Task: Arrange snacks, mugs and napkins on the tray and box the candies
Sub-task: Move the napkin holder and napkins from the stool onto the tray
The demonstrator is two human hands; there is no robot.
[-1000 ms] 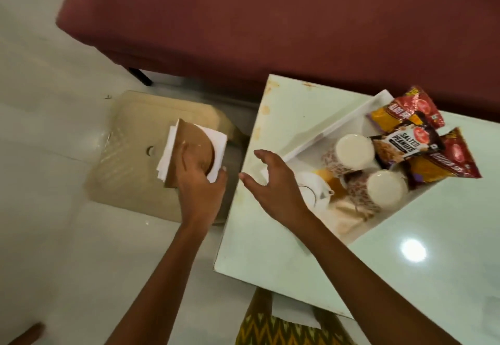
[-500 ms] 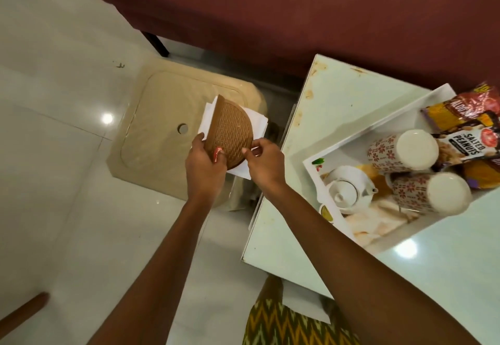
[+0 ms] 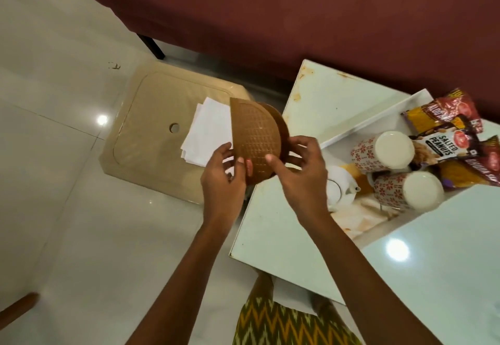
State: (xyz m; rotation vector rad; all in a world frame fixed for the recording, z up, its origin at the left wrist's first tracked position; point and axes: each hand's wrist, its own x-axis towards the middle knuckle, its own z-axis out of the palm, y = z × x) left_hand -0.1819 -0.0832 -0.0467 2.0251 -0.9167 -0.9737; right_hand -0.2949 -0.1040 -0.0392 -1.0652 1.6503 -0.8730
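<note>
Both hands are up off the table now, left hand point(image 3: 224, 179) and right hand point(image 3: 300, 171) pinching the brown napkin holder point(image 3: 255, 139) by its lower edge, fingers clamped on the two half-round plates. It hangs above the gap between the beige stool point(image 3: 151, 117) and the white table point(image 3: 311, 225), well short of the tray point(image 3: 359, 123). The risk, I'd say: white napkins point(image 3: 209, 131) poke out loose on the left side, and a tilt could let them slide to the floor. Holder looks rigid, embossed in a diamond grid; napkins thin and floppy. On the tray lie two flowered mugs point(image 3: 384, 151), glossy snack packets point(image 3: 446, 120) and a small white teapot point(image 3: 338, 190).
</note>
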